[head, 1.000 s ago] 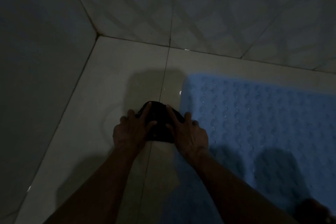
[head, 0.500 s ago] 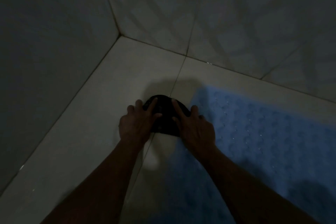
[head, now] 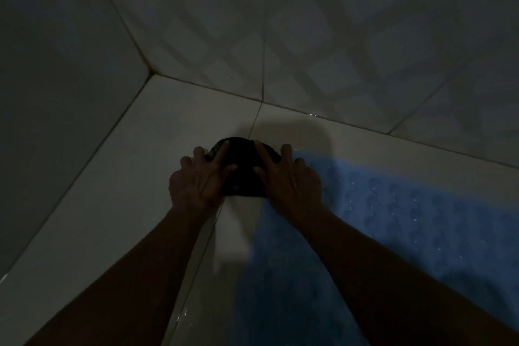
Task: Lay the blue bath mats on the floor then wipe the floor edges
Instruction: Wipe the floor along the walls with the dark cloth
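Head view: a dark cloth (head: 243,170) lies flat on the pale floor (head: 126,177), just beside the near corner of the blue bath mat (head: 407,219), which is already laid out to the right. The left hand (head: 198,177) and right hand (head: 289,177) both press down on the cloth with fingers spread and straight, neither curled round it. This flat two-handed hold appears meant to keep the cloth in full contact with the tile while wiping, so the edge-wiping step looks under way. The cloth sits short of the floor's junction with the tiled wall (head: 337,36). The room is dim; the corner joint lies up and left. Small wet glints show on floor and mat.
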{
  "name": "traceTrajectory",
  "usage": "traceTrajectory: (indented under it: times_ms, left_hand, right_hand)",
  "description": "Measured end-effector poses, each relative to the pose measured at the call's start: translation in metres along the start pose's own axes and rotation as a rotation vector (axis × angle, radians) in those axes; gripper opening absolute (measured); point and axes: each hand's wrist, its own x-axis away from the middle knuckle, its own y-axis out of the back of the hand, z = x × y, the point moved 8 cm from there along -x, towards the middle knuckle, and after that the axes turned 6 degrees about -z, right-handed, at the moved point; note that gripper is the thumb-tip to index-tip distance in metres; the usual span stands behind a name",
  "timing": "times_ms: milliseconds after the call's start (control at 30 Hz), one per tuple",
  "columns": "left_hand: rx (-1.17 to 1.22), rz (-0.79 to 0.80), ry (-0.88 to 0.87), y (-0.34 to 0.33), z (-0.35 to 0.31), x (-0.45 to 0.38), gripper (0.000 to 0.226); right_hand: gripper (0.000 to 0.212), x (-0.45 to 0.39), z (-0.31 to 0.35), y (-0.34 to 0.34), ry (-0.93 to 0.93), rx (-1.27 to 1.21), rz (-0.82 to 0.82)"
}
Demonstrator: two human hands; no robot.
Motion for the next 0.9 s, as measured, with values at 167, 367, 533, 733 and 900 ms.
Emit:
traceTrajectory:
  times_ms: [167, 367, 533, 733, 900]
  left_hand:
    - [-0.013, -0.034, -0.015, 0.002, -0.016, -0.021, 0.06]
    - [0.003, 0.0, 0.002, 0.002, -0.038, -0.046, 0.061]
    - [-0.013, 0.03, 0.0, 0.0, -0.057, -0.067, 0.063]
    - [-0.001, 0.037, -0.037, 0.001, -0.089, -0.082, 0.065]
    - [-0.009, 0.049, -0.084, 0.0, -0.123, -0.085, 0.065]
  right_hand:
    - [0.057, -0.028, -0.02, 0.002, -0.002, -0.06, 0.037]
    - [0.057, -0.046, -0.043, -0.002, 0.01, -0.036, 0.059]
    - [0.056, -0.062, -0.066, -0.004, 0.003, -0.015, 0.087]
    - [0.056, -0.068, -0.1, -0.004, -0.048, -0.031, 0.102]
    - [0.057, -0.059, -0.135, -0.005, -0.107, -0.067, 0.099]
